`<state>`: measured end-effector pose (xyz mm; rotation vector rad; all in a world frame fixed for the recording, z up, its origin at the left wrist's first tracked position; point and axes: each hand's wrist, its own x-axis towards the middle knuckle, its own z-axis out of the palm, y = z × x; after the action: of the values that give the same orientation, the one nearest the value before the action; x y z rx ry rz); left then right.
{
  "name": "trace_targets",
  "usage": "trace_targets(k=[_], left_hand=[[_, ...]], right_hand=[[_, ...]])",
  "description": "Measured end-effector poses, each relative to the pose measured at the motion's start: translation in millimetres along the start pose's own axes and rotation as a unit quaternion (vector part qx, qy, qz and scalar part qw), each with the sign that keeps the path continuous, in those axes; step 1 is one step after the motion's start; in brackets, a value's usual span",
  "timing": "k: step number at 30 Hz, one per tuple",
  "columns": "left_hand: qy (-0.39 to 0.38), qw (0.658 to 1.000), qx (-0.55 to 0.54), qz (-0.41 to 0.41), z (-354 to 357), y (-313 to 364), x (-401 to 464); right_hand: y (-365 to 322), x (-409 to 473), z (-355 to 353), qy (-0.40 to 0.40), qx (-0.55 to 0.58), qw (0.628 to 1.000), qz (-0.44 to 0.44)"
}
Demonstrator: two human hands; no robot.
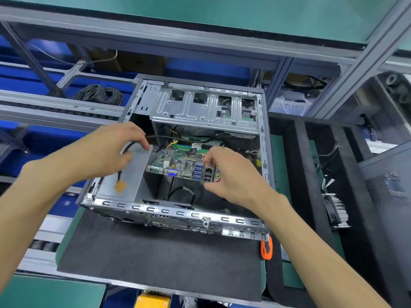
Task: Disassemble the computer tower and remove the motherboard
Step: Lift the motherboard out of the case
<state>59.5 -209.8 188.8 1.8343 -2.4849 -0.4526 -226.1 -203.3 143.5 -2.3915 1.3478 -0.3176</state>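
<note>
Head cam view: one open grey metal computer tower case (142,210) lying on its side on a dark grey foam mat (160,261), and one green motherboard (178,162) inside it, tilted up with its port side facing the camera. On that edge I count four blue USB ports stacked, one blue VGA port and one silver serial port.

Right hand (231,174) comes in from the lower right, forearm stretched out, fingers and thumb curled round the port block at the motherboard's near right corner, so it's gripping the board. Left hand (106,152) reaches in from the left, fingers bent, pinching one black cable (153,137) just above the grey metal power supply box (133,174) that sits right under that hand.

One orange-handled tool (266,248) lies below the right wrist, poking out from under the case corner. One coil of black wire (100,94) sits well beyond the left hand.
</note>
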Motion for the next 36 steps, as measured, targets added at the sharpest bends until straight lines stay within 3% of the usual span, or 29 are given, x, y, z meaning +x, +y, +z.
trace_targets(k=[3, 6, 11, 17, 20, 23, 25, 27, 33, 36], left_hand=[[0.054, 0.995, -0.008, 0.085, 7.9, 27.0, -6.0], [0.030, 0.986, 0.020, 0.163, 28.5, 71.3, 1.9], [0.094, 0.975, 0.049, 0.196, 57.9, 92.5, 27.9], [0.074, 0.961, 0.100, 0.248, 70.6, 90.8, 29.3], [0.069, 0.956, 0.111, 0.262, 67.3, 83.2, 31.1], [0.075, 0.956, 0.109, 0.260, 60.6, 74.4, 34.7], [0.065, 0.961, 0.083, 0.257, 58.9, 75.0, 36.9], [0.051, 0.965, 0.053, 0.253, 59.8, 77.3, 39.4], [0.017, 0.972, -0.004, 0.232, 61.7, 72.7, 46.8], [0.013, 0.971, 0.005, 0.238, 60.9, 74.3, 50.0]], right_hand=[[-0.4, -1.7, 4.3, 0.022, -0.002, 1.000, 0.007], [-1.8, -0.1, 6.1, 0.035, -0.022, 0.999, 0.014], [2.3, -3.3, 0.4, 0.006, -0.025, 0.999, 0.020], [17.6, -13.5, -9.9, -0.094, 0.036, 0.995, 0.015], [29.0, -17.1, -24.1, -0.003, 0.138, 0.990, 0.039], [48.1, -19.4, -39.9, 0.153, 0.143, 0.975, 0.078], [57.7, -20.0, -46.8, 0.181, 0.139, 0.967, 0.112], [64.0, -22.4, -52.1, 0.159, 0.130, 0.970, 0.133], [65.4, -36.2, -55.3, -0.017, 0.145, 0.981, 0.126], [66.3, -38.6, -42.9, -0.029, 0.150, 0.981, 0.122]])
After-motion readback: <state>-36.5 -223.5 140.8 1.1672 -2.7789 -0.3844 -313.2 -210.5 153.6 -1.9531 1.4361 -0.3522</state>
